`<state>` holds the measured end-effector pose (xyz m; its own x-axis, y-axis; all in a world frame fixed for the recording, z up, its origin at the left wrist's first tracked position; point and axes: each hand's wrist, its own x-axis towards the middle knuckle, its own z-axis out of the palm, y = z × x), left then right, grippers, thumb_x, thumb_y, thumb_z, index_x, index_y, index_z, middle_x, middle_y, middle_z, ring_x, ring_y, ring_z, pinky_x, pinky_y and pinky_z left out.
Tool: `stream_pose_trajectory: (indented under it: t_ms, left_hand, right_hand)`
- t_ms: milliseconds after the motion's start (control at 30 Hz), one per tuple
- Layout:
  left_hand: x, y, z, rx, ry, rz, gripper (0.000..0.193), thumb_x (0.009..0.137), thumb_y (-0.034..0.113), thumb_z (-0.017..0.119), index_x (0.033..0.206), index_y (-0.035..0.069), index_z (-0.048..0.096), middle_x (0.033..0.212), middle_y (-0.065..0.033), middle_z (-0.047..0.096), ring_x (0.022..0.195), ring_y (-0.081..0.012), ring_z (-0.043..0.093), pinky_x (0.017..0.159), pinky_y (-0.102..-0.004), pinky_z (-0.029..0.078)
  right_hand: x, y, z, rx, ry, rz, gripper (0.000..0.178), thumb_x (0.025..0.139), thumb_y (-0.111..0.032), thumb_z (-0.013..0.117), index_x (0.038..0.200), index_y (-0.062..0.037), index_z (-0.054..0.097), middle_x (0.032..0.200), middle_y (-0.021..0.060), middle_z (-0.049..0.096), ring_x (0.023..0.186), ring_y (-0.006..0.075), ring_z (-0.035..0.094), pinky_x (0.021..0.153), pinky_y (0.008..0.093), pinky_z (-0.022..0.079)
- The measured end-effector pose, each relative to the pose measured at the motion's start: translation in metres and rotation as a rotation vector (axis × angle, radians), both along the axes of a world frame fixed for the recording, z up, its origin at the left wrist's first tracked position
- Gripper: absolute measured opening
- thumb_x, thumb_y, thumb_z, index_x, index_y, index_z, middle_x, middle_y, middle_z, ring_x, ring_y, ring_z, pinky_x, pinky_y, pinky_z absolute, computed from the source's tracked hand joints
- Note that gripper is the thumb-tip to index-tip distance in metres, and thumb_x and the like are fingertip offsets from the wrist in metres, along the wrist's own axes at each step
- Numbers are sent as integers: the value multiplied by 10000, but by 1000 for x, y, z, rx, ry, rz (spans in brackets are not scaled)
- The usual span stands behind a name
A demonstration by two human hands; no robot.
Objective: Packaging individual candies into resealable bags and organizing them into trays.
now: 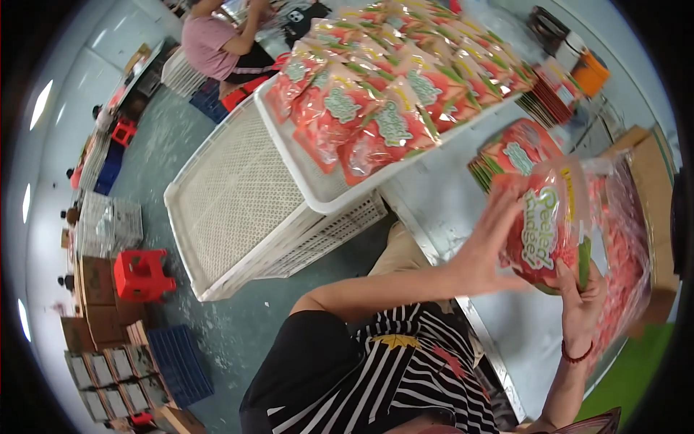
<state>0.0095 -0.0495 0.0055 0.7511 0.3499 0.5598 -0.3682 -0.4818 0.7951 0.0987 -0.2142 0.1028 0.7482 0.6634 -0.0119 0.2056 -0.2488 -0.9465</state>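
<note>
A white crate point(238, 195) stands under the white tray point(325, 207), perhaps to lift it to about table height, within arm's reach. A cardboard box point(654, 217) lies well to the right of the tray; its clear plastic liner point(627, 267) shows red pieces, probably lined to keep them clean. Heaped on the tray are puffy printed bags point(390, 108), its rim likely stopping them sliding off. Just right of the tray, flat bags point(515, 148) lie stacked, presumably for easy picking. The held bag point(553, 217) is also right of the tray, over the table; the right hand point(582, 296) grasps its bottom edge, thumb in front, seemingly to steady it. The left hand point(486, 242) meets its left edge, but blur leaves its grip unclear.

A grey-green floor point(155, 173) stretches left of the tray. The pale, smooth table point(506, 325) is to its right. Behind the tray sits a co-worker point(206, 40); far left of it are stacked blue crates point(181, 365) and a red stool point(141, 275).
</note>
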Motion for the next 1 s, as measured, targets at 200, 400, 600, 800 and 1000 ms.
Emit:
stream_pose_trajectory:
  t_ms: [200,400,600,800,1000]
  left_hand:
    - [-15,31,-20,-233,-19,194,1198,584,224,852,1444,3,48,1480,-227,164,1372,-379,177,1108,-396,203]
    - [-46,111,-7,-558,-366,327,635,806,-45,535,1390,5,291,1361,-149,379,1263,-255,382,1062,-348,288]
    - [-92,250,-25,25,-248,1118,612,802,-45,526,1377,-4,324,1300,-184,416,1249,-305,380,1066,-352,260]
    - [-108,317,-83,389,318,1055,788,852,339,623,1418,-33,219,1477,-255,186,1380,-368,163,1130,-410,132]
    - [-99,318,-81,351,318,1155,765,869,368,607,1403,-45,247,1357,-282,346,1259,-384,334,1041,-438,271]
  right_hand:
    - [-44,97,13,163,103,242,187,887,-33,584,1059,39,585,873,34,642,719,77,609,655,216,513]
    - [-56,122,25,172,-76,569,193,905,-42,550,1083,23,584,855,44,627,779,86,570,699,205,446]
    - [-21,82,-23,61,-23,402,190,928,-59,521,1088,25,580,832,63,626,784,102,594,737,240,484]
    - [-10,53,-83,-77,65,297,188,916,-74,546,1064,29,598,818,64,653,741,105,620,685,230,498]
    - [39,8,-147,-308,-194,158,198,848,-129,604,1014,-23,630,841,124,660,721,225,626,666,317,505]
